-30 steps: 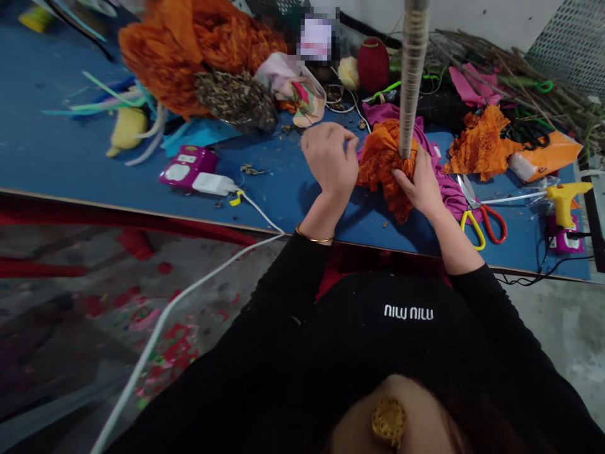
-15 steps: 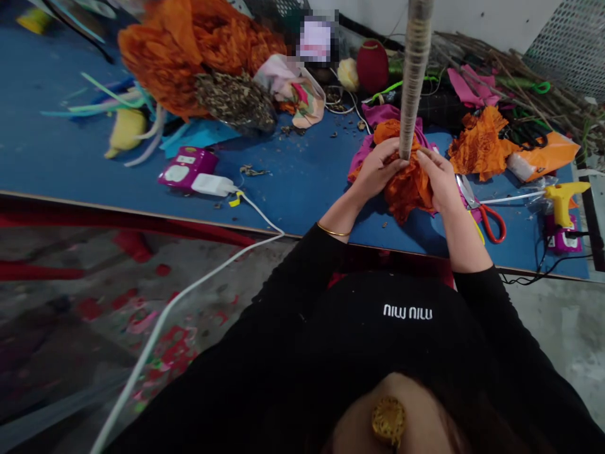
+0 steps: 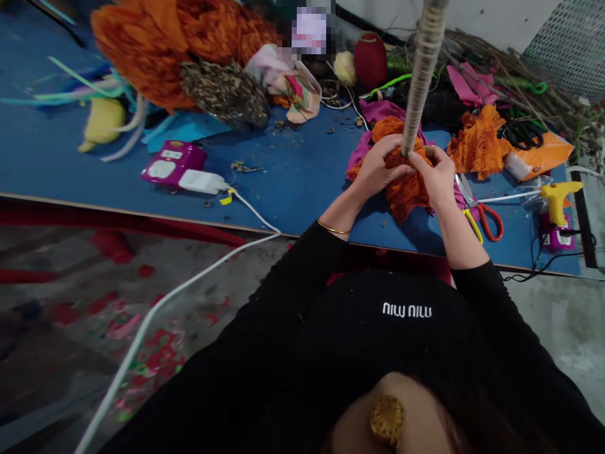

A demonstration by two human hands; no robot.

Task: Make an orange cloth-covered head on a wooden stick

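Crumpled orange fabric [image 3: 407,197] is bunched around the lower end of an upright wrapped pole [image 3: 416,94]. My left hand [image 3: 382,165] grips the fabric from the left, its thumb lying across the cloth near the pole. From the right, my right hand [image 3: 437,173] pinches the same fabric, thumb tip close to the pole's foot. Magenta cloth [image 3: 385,110] spreads beneath and behind the orange bunch. Scissors [image 3: 484,217] with red and yellow handles lie just right of my right hand.
A yellow glue gun [image 3: 558,197] rests at the right by a purple box. Left on the blue table [image 3: 265,183] are a purple power socket [image 3: 176,161] with a white cable, a large orange fabric heap [image 3: 155,50] and a bag of dried leaves [image 3: 224,94]. Twigs [image 3: 520,69] lie behind.
The pole's top leans a little further right. My right thumb has shifted left toward the pole's foot, and its fingers are more curled. The whole view has shifted slightly.
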